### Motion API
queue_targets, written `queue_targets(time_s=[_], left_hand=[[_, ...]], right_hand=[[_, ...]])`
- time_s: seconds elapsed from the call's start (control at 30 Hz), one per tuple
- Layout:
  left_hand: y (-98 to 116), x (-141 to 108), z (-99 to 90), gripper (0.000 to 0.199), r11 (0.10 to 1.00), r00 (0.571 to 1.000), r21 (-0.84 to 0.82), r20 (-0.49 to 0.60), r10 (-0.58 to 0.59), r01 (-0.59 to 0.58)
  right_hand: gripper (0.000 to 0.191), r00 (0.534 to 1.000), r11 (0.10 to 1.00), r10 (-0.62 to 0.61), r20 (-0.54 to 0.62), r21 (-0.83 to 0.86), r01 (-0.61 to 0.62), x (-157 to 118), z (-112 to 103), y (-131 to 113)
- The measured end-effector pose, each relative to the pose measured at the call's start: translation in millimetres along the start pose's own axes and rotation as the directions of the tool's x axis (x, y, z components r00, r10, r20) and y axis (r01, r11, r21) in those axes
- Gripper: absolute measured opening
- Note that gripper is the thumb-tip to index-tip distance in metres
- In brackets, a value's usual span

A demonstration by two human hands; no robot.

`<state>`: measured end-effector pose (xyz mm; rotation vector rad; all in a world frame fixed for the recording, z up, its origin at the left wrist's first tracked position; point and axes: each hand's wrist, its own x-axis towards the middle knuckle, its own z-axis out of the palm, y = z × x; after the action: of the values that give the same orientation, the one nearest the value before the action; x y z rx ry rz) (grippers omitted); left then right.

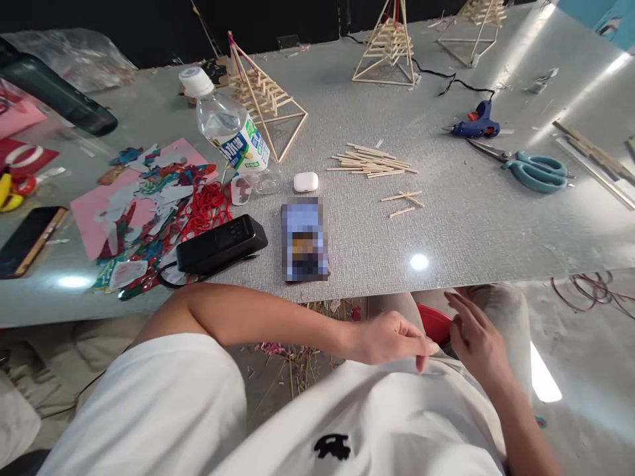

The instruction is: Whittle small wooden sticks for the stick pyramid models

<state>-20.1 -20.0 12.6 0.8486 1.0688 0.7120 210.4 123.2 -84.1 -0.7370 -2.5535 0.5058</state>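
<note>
Below the table's front edge, my left hand [389, 339] is over my lap, close to the white shirt. Its fingers are bent and pressed together; whatever is between them, if anything, does not show. Just to its right, my right hand [480, 340] is raised with the fingers stretched and the thumb apart, holding nothing visible. The two hands do not touch. Behind them, between the legs, part of a red container [434, 322] shows. Nearest on the tabletop are a phone [305, 241] with a blurred screen and a white earbud case [305, 182].
On the grey table [357, 251] lie thin wooden sticks [372, 160], scissors [538, 172], a blue glue gun [479, 122], a bottle [233, 129], a black device [223, 244] and red string [206, 205]. Stick pyramids [389, 49] stand behind. Scraps [302, 363] litter the floor.
</note>
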Motion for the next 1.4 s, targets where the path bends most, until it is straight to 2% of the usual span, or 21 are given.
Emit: queue_targets(time_s=[0.1,0.2,0.3,0.4,0.6,0.8,1.0,1.13,1.4], left_hand=[[-1,-1,-1.2,0.046,0.994,0.998,0.097,-0.023,-0.058,0.06],[1,-2,-1.6,0.043,0.983,0.996,0.162,-0.033,-0.084,0.088],[5,-3,-1.3,0.031,0.966,0.992,0.226,-0.048,-0.117,0.125],[8,-3,-1.0,0.022,0.955,0.993,0.273,-0.051,-0.106,0.116],[8,-3,0.3,0.023,0.944,0.996,0.32,-0.058,-0.067,0.082],[10,-5,1.7,0.023,0.936,0.994,0.338,-0.08,-0.074,0.097],[10,-6,1.0,0.027,0.939,0.995,0.331,-0.062,-0.079,0.095],[10,-7,0.5,0.035,0.943,0.997,0.324,-0.043,-0.065,0.076],[13,-10,1.5,0.028,0.936,0.997,0.343,0.004,-0.082,0.076]], right_hand=[[0.029,0.997,0.931,-0.079,0.001,0.357,0.074,3,-12,-32],[0.021,0.989,0.851,-0.142,-0.039,0.506,0.142,4,-17,-57],[0.025,0.981,0.84,-0.12,-0.151,0.512,0.181,3,-14,-67],[0.03,0.971,0.827,-0.122,-0.204,0.52,0.213,3,-12,-70],[0.024,0.987,0.842,-0.056,-0.152,0.523,0.129,2,-12,-72],[0.028,0.973,0.897,-0.09,-0.213,0.408,0.172,1,-11,-76],[0.024,0.977,0.861,-0.055,-0.205,0.485,0.151,2,-12,-78],[0.028,0.973,0.832,-0.091,-0.214,0.52,0.192,-1,-12,-75],[0.026,0.969,0.818,-0.106,-0.225,0.535,0.213,6,-16,-81]])
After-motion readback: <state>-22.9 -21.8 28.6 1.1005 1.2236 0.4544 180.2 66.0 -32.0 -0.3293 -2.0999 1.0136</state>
